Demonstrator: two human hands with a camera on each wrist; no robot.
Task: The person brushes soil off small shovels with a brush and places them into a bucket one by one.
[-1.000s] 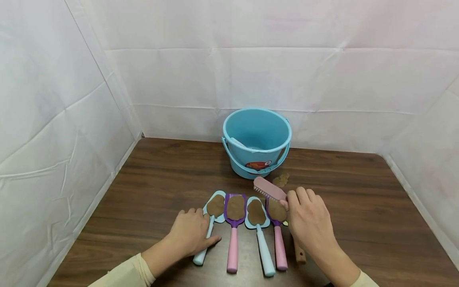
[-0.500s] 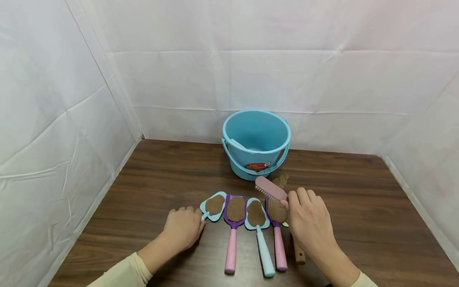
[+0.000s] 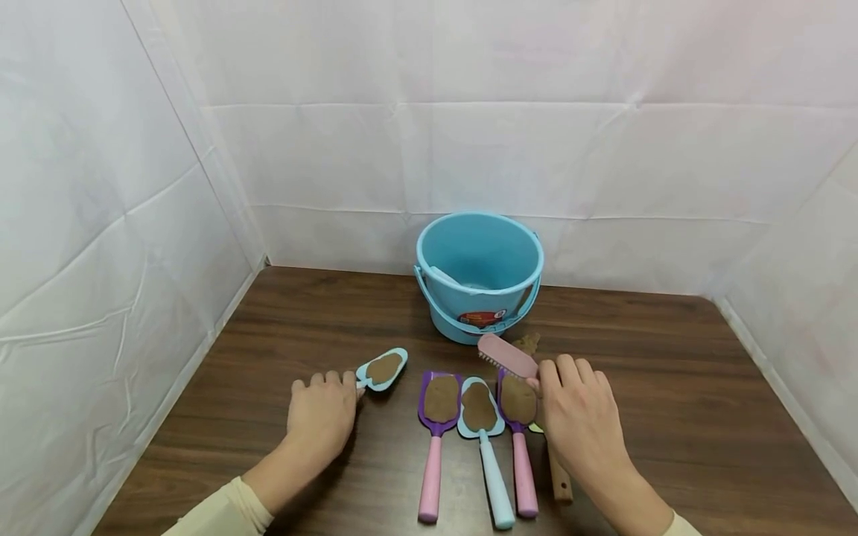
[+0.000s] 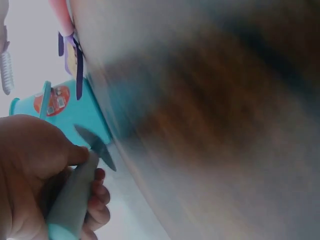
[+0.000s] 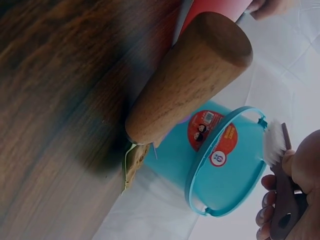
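Observation:
My left hand (image 3: pixel 322 417) grips the pale blue handle of a toy shovel (image 3: pixel 385 369) left of the row. A brown, sand-like patch covers the middle of its blade. Seen edge-on in the left wrist view, this blade (image 4: pixel 95 145) is off the table. My right hand (image 3: pixel 579 413) holds a pink brush (image 3: pixel 507 356), white bristles downward, over the right end of the row. The row has a purple shovel (image 3: pixel 441 398) with a pink handle, a light blue shovel (image 3: pixel 496 480) and a second purple shovel (image 3: pixel 525 476). Each blade bears a brown patch.
A blue bucket (image 3: pixel 469 298) stands behind the row, something pale inside it. A brown clump (image 3: pixel 528 343) lies by its base. Partly hidden beneath my right hand is a tool with a wooden handle (image 5: pixel 190 75). White sheeting (image 3: pixel 503 149) encloses the table.
My left hand has taken hold of the leftmost light blue shovel and moved it left and up, away from the row. The right hand with the brush has hardly moved.

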